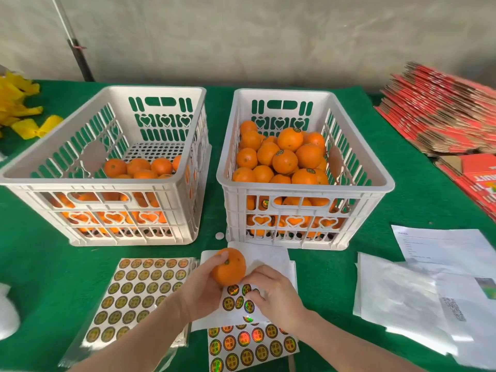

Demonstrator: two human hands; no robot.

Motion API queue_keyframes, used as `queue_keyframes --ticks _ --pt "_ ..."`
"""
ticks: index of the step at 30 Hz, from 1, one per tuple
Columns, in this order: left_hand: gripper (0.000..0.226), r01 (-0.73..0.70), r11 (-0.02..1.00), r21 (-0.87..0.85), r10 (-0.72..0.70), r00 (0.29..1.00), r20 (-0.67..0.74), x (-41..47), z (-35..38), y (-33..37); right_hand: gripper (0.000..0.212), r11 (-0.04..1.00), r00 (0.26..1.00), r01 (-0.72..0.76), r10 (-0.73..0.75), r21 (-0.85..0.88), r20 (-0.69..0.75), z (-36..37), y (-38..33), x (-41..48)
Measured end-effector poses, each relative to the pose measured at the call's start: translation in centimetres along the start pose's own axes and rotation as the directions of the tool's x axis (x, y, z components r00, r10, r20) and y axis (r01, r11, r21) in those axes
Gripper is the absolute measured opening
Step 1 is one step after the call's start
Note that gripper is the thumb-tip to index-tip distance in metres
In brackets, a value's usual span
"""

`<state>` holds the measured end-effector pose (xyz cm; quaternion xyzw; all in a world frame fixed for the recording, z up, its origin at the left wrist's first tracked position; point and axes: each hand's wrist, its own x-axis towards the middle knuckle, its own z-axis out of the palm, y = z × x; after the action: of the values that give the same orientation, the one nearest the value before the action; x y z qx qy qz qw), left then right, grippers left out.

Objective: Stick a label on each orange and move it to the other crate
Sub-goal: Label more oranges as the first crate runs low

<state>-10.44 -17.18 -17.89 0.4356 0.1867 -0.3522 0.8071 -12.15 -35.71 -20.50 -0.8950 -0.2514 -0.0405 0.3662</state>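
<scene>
Orange (229,267) in left hand (200,289), above label sheet (233,304)

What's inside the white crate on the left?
Loose oranges lie in a shallow layer in the left crate, with bare perforated floor behind them. The front wall hides most of them; only bits show through its slots.

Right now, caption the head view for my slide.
Left hand holds an orange; right hand pinches a label sheet before the fuller crate.
</scene>
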Motion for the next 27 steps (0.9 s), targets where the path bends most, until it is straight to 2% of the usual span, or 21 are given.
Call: queue_keyframes --ticks 4,7,9,11,13,15,16,18,20,22,23,24,25,27 --pt "0.061 0.009 1.000 0.009 -0.009 0.999 -0.040 0.0 0.1 0.2 0.017 0.998 0.997 0.057 -0.059 -0.026 -0.056 -0.1 -0.3 -0.2" --pt "0.060 0.005 0.999 0.044 -0.003 0.999 -0.050 0.0 0.3 0.4 0.005 0.993 0.989 0.105 -0.110 -0.057 -0.101 -0.2 -0.6 -0.1" --pt "0.064 0.005 0.998 0.068 0.000 0.998 -0.068 0.1 0.2 0.5 0.009 0.992 0.987 0.110 -0.116 -0.062 -0.111 -0.2 -0.6 -0.2" --pt "0.070 0.011 0.995 0.100 -0.004 0.998 -0.069 0.1 0.1 0.7 0.009 1.000 0.992 0.025 -0.024 0.007 -0.125 -0.1 -0.3 -0.5" --pt "0.072 0.009 0.991 0.132 -0.001 0.998 -0.062 0.0 0.2 0.9 0.009 0.980 0.978 -0.139 0.158 0.146 -0.133 0.0 0.0 -0.6" --pt "0.070 0.005 0.986 0.167 0.003 0.999 -0.050 -0.3 0.2 1.0 0.020 0.909 0.932 -0.305 0.346 0.283 -0.106 -0.2 0.3 -0.4" --pt "0.073 -0.008 0.971 0.239 0.020 0.999 -0.049 -0.5 0.2 1.0 0.028 0.852 0.900 -0.365 0.426 0.376 -0.090 -0.4 0.3 -0.2" --pt "0.083 -0.065 0.865 0.497 0.119 0.990 -0.079 -1.0 0.4 1.4 0.034 0.662 0.810 -0.458 0.586 0.594 -0.028 -0.7 0.0 0.6" --pt "0.082 -0.135 0.739 0.660 0.258 0.962 -0.092 -1.7 0.7 2.0 0.029 0.483 0.728 -0.482 0.685 0.731 0.028 -1.2 -0.6 1.6" --pt "0.085 -0.183 0.710 0.680 0.301 0.952 -0.059 -2.1 0.8 2.6 0.023 0.381 0.702 -0.441 0.710 0.812 0.048 -2.3 -1.6 2.4" --pt "0.089 -0.210 0.735 0.645 0.293 0.956 -0.022 -2.3 0.9 2.9 0.019 0.382 0.730 -0.399 0.682 0.833 0.037 -2.9 -2.3 2.8" --pt "0.090 -0.237 0.780 0.579 0.282 0.959 0.013 -2.5 0.9 3.1 0.014 0.435 0.786 -0.354 0.619 0.828 0.011 -3.6 -3.1 3.1" --pt "0.091 -0.246 0.835 0.492 0.267 0.963 0.029 -2.8 1.2 3.3 0.025 0.540 0.857 -0.313 0.515 0.781 -0.012 -4.3 -3.9 3.3" --pt "0.095 -0.188 0.943 0.275 0.184 0.982 0.043 -3.2 1.5 3.6 0.066 0.769 0.966 -0.220 0.258 0.600 0.023 -5.0 -5.1 3.6"
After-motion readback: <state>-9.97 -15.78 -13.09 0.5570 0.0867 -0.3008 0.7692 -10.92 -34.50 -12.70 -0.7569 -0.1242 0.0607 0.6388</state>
